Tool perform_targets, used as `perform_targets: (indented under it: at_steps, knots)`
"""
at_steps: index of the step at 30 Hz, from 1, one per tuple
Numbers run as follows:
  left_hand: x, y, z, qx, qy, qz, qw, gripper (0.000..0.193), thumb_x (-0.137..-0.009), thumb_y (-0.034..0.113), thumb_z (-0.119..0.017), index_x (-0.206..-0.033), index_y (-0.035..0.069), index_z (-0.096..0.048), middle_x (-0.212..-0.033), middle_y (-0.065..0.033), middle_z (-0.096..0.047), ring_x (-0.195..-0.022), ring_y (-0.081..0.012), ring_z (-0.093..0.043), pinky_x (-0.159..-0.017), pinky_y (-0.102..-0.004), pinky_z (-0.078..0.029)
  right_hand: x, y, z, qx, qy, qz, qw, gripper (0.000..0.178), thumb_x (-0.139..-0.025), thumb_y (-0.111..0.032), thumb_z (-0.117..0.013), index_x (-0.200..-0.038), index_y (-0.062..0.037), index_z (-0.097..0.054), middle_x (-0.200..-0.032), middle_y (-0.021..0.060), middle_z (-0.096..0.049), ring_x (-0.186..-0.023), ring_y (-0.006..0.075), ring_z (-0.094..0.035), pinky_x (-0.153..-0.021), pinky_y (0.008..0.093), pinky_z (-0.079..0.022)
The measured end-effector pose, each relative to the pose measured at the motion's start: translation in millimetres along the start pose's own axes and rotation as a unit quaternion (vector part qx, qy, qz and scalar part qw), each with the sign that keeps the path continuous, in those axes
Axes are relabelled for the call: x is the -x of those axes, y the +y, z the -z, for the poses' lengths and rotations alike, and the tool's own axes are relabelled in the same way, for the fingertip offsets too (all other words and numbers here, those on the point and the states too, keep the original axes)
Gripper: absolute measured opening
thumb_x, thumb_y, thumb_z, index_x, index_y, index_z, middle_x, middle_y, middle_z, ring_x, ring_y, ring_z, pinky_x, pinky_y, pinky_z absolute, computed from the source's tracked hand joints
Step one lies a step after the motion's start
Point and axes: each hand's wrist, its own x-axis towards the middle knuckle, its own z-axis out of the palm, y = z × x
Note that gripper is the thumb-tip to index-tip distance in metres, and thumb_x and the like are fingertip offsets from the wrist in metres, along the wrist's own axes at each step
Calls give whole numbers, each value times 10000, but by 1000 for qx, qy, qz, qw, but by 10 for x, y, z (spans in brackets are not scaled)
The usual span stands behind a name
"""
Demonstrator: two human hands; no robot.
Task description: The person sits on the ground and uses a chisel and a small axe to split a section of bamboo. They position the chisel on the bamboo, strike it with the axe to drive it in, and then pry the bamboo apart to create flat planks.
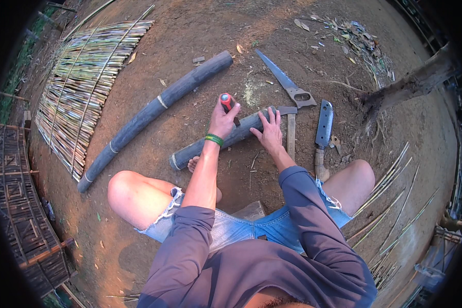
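In the head view, the only one we have, we see the left hand [222,120] closed around a red-handled tool [226,100], its butt end pointing up at us; the working end is mostly hidden behind the fist, so we cannot tell its kind. The right hand [270,134] lies with fingers spread over the far right end of a short dark bamboo length [244,130], which slants across the ground in front of the seated person, a bare foot [192,164] close by its left end. We judge the step to be steadying the bamboo while the tool is set to it, though we cannot tell whether the tip touches. The next move, we think, calls for a firm press from the right hand so that the round piece cannot roll, and for fingers well clear of the tool's line. Should a blow be wanted, a hammer [291,134] lies just beside the right hand, with a saw [285,82] beyond it and a broad-bladed knife [324,126] farther right
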Motion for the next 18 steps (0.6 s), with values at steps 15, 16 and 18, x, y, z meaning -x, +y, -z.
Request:
perform_targets:
  at_steps: [15, 16, 18]
  knots:
    - [-24, -57, 21, -41, -4, -16, 999, 193, -961, 198, -711, -1028, 85, -569, -876, 18, -568, -821, -97, -519, -779, -285, -465, 0, -29, 6, -11, 2, -3, 1000, 730, -779, -399, -854, -1427, -209, -574, -1614, 160, -332, -1510, 462, -209, -1174, 527, -385]
    - [-25, -54, 8, -41, -11, -15, 999, 194, -960, 198, -712, -1028, 85, -569, -877, 19, -566, -821, -97, -512, -780, -285, -462, -3, -21, -1, -9, 6, 0, 1000, 730, -779, -398, -854, -1427, -210, -575, -1614, 158, -332, -1510, 462, -209, -1173, 527, -387]
    - [-24, -46, -17, -40, -10, -16, 999, 195, -959, 195, -714, -1026, 86, -567, -878, 19, -568, -820, -97, -508, -780, -283, -461, 2, -5, -11, -7, 8, 0, 1000, 729, -779, -396, -854, -1427, -210, -574, -1615, 155, -331, -1510, 463, -209, -1171, 528, -390]
